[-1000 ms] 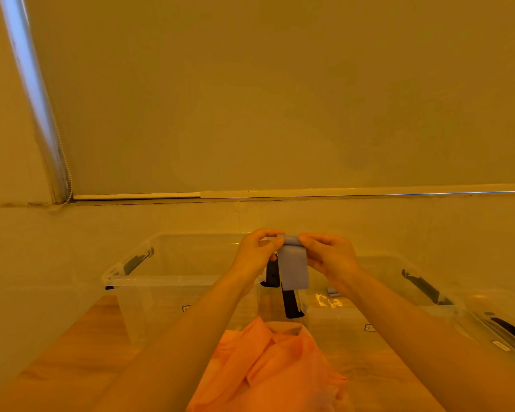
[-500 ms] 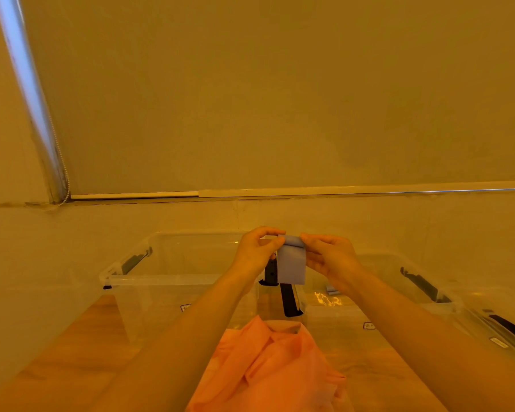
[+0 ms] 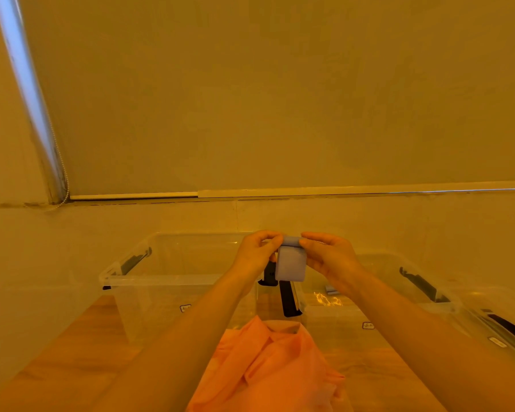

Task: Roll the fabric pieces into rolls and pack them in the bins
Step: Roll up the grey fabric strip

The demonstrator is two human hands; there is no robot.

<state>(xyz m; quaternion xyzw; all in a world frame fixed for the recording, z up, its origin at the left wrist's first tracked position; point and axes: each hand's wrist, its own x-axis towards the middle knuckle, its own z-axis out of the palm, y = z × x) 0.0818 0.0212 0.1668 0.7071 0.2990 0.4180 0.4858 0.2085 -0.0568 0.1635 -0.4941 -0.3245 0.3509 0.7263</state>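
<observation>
Rolling is under way: the left hand [image 3: 257, 254] and right hand [image 3: 327, 257] pinch the ends of a small blue fabric strip [image 3: 290, 263] in the air above the two bins, with a short tail hanging down. An orange fabric pile [image 3: 268, 367] waits unrolled on the table [image 3: 72, 346]. I think most work is left. The left bin [image 3: 173, 281] looks empty. The right bin [image 3: 399, 292] may hold one small gray thing, but it is hard to tell.

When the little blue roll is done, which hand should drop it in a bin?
Probably the right hand. Both hands pinch the blue fabric, but the right bin lies just under the right hand and seems to hold a roll already. The left hand could reach the left bin.
</observation>
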